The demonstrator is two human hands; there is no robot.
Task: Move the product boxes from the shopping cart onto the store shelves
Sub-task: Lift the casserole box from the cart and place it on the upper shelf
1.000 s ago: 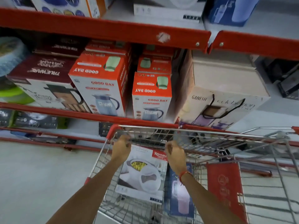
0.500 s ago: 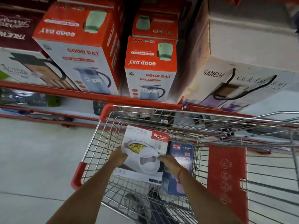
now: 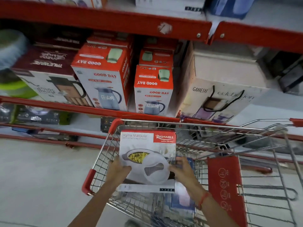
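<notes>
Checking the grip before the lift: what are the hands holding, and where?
Both hold the Rishabh casserole box: left hand on its left edge, right hand on its right edge.

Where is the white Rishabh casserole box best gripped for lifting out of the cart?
By its two opposite side edges, one of the hands on each, coming from below the picture face. The casserole box is broad, flat and nearly upright, so the left hand and right hand clamp its lower sides.
</notes>
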